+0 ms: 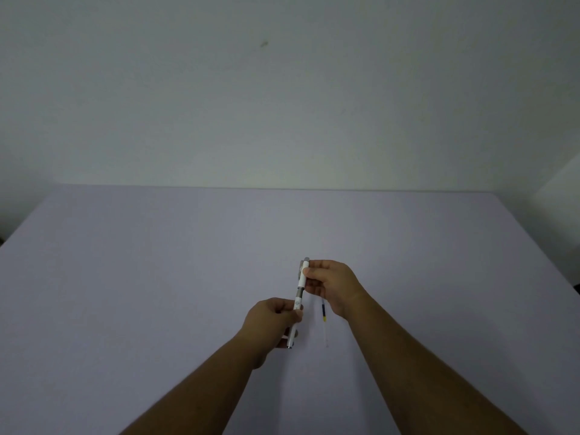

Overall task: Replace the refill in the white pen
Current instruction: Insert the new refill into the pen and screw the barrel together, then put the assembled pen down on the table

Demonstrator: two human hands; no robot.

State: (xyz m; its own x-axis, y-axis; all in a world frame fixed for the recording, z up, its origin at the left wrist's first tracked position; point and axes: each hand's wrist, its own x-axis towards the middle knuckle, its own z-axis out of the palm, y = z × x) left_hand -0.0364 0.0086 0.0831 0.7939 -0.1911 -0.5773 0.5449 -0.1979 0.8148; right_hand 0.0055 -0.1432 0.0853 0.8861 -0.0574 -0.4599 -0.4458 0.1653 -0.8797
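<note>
The white pen (298, 301) is held above the table, its length running from near me to away from me. My left hand (272, 318) grips the pen's lower barrel. My right hand (332, 284) pinches the upper section near the clip, at the far end. A grey joint shows between the two sections. A thin refill (324, 321) with a dark blue part and a clear tube lies on the table just right of the pen, partly under my right hand.
The pale lilac table (157, 293) spreads wide on every side, its far edge meeting a plain white wall (282, 89). The table's right edge slants down at the far right.
</note>
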